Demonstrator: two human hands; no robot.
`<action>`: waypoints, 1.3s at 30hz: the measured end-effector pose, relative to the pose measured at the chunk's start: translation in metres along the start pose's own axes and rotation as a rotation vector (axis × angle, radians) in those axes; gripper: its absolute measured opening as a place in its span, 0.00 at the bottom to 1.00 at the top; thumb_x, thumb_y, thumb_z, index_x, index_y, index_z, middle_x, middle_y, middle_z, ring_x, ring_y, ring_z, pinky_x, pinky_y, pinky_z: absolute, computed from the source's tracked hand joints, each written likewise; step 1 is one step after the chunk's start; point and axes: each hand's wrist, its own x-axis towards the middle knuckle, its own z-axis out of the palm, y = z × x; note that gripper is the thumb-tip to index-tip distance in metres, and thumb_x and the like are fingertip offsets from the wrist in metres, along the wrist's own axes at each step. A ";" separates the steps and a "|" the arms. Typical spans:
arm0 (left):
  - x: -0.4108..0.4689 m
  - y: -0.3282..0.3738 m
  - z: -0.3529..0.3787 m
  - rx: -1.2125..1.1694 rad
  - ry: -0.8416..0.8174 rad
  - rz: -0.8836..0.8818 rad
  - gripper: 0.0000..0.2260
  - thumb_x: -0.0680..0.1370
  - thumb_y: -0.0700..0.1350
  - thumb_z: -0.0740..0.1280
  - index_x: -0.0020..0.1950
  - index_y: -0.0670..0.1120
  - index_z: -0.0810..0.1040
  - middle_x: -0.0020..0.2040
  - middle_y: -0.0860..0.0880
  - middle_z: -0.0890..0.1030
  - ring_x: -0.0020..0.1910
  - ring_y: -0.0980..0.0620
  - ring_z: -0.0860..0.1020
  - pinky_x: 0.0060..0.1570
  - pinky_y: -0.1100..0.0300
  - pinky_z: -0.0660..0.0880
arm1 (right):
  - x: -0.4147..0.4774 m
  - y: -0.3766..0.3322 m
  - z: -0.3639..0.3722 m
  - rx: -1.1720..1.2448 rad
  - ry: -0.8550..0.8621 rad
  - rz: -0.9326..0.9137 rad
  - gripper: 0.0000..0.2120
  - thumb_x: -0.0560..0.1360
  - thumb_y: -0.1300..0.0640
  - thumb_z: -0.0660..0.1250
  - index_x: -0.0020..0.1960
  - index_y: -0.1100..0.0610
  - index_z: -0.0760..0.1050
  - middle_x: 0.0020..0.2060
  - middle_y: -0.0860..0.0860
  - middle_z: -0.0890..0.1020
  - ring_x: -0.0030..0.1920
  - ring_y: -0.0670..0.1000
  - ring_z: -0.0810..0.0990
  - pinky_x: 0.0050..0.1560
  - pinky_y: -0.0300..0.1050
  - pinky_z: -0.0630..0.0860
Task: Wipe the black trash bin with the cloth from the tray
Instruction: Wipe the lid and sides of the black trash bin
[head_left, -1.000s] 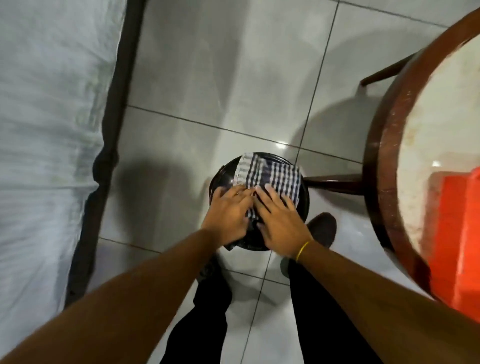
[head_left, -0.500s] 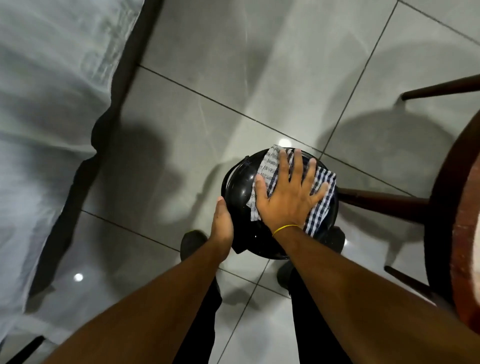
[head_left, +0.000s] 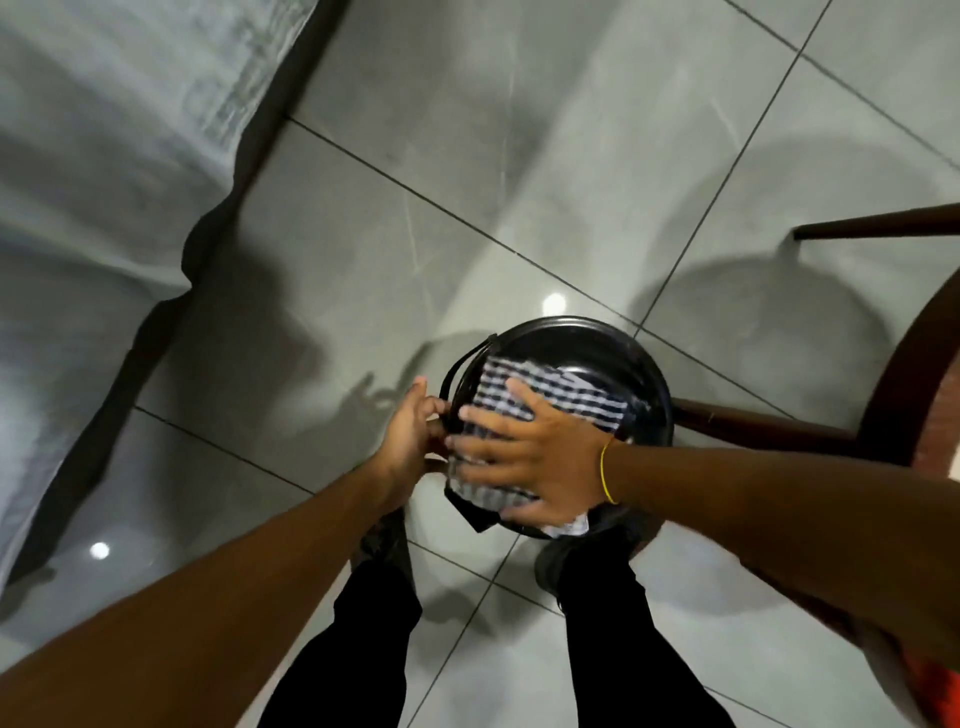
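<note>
The round black trash bin (head_left: 597, 345) stands on the grey tiled floor between my feet, seen from above. A blue-and-white checked cloth (head_left: 561, 397) lies across its lid. My right hand (head_left: 535, 447) presses flat on the cloth, fingers spread and pointing left, a yellow band on the wrist. My left hand (head_left: 408, 434) grips the bin's left side by its thin black handle, fingers curled against the wall. The near part of the cloth is hidden under my right hand.
A dark wooden round table (head_left: 914, 374) and its legs (head_left: 753, 423) stand right of the bin, with something orange (head_left: 935, 680) at the lower right edge. A white sheet-covered bed (head_left: 98, 171) fills the left. My legs in black trousers (head_left: 358, 639) stand below.
My right hand has turned and slid the cloth toward the near left of the lid. My left hand has shifted up onto the bin's handle side. The view has shifted a little.
</note>
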 end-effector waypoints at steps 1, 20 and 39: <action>0.001 -0.001 -0.002 -0.011 -0.017 -0.004 0.30 0.88 0.68 0.49 0.49 0.46 0.77 0.41 0.39 0.75 0.38 0.43 0.75 0.43 0.50 0.72 | -0.002 0.001 0.000 -0.005 -0.025 -0.066 0.35 0.82 0.30 0.59 0.85 0.45 0.66 0.87 0.51 0.65 0.90 0.61 0.54 0.82 0.80 0.36; 0.021 -0.012 0.034 -0.419 0.245 0.048 0.32 0.82 0.66 0.58 0.48 0.37 0.84 0.36 0.45 0.70 0.33 0.46 0.70 0.42 0.51 0.74 | 0.034 -0.010 -0.015 0.298 0.499 2.092 0.34 0.82 0.28 0.52 0.84 0.41 0.65 0.85 0.49 0.68 0.85 0.64 0.65 0.80 0.75 0.59; 0.045 0.006 0.011 0.037 0.039 -0.018 0.41 0.79 0.78 0.52 0.66 0.50 0.90 0.68 0.38 0.88 0.69 0.37 0.85 0.73 0.34 0.78 | 0.036 0.015 -0.027 0.113 0.188 1.002 0.32 0.81 0.29 0.57 0.79 0.44 0.73 0.83 0.50 0.71 0.83 0.66 0.67 0.77 0.84 0.56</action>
